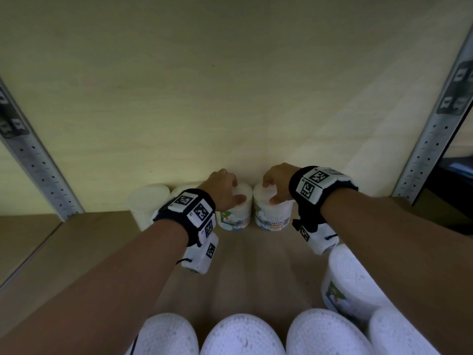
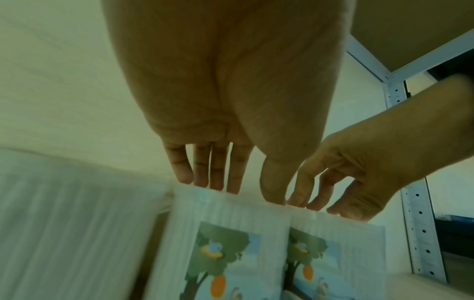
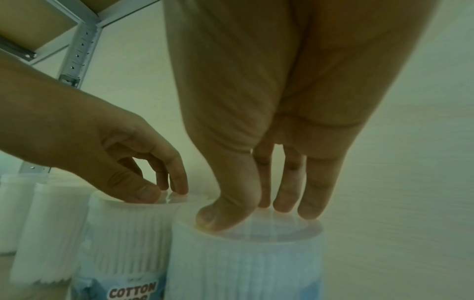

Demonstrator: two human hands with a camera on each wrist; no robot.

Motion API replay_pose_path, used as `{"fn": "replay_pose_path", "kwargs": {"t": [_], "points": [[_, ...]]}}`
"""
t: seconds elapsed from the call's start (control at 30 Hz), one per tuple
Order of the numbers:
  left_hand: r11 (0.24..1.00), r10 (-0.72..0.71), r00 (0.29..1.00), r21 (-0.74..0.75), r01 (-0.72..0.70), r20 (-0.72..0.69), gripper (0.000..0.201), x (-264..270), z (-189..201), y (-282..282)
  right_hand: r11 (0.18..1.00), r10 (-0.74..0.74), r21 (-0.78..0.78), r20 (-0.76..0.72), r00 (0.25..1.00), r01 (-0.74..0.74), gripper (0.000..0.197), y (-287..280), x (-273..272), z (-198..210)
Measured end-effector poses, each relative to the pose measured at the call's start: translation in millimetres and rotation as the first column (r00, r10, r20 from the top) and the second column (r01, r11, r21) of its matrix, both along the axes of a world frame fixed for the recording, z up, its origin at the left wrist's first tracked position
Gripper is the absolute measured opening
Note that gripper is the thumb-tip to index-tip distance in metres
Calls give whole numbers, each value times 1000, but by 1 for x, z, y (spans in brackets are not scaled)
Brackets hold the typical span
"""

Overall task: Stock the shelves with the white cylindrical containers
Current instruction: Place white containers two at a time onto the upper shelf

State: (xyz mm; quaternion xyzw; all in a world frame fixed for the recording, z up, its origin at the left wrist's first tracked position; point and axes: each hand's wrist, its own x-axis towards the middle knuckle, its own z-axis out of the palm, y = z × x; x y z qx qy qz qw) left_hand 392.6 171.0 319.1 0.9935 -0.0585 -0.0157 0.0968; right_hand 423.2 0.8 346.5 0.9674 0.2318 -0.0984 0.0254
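Note:
Two white cylindrical cotton-bud containers stand side by side against the back wall of the shelf. The fingertips and thumb of my left hand (image 1: 238, 193) (image 2: 243, 192) rest on the lid of the left container (image 1: 234, 213) (image 2: 225, 223) (image 3: 128, 229). My right hand (image 1: 268, 193) (image 3: 254, 215) presses its thumb and fingertips on top of the right container (image 1: 273, 213) (image 3: 243, 253) (image 2: 341, 243). Neither hand wraps round a container's side. Both containers stand upright, touching or nearly touching each other.
Two more white containers (image 1: 148, 201) stand at the back left. Several white containers (image 1: 243, 334) line the front edge, with one more (image 1: 350, 278) under my right forearm. Perforated metal uprights (image 1: 38, 162) (image 1: 430, 129) flank the wooden shelf board (image 1: 243, 265).

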Motion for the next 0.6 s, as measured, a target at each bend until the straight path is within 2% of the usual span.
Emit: {"fn": "replay_pose_path", "kwargs": {"t": [0.27,0.43,0.6], "points": [[998,-58,998,-34,57,-37,51,-5,7,1,1000,-3,4,0,1000,3,56,0,0,0],[995,-90,990,-45,86,-112,48,-5,12,3,1000,1,15,9,1000,-1,55,-1,-1,-1],[1000,-12,997,13,13,-81,55,-2,10,1,1000,3,13,5,1000,-3,56,-2,0,-2]]}}
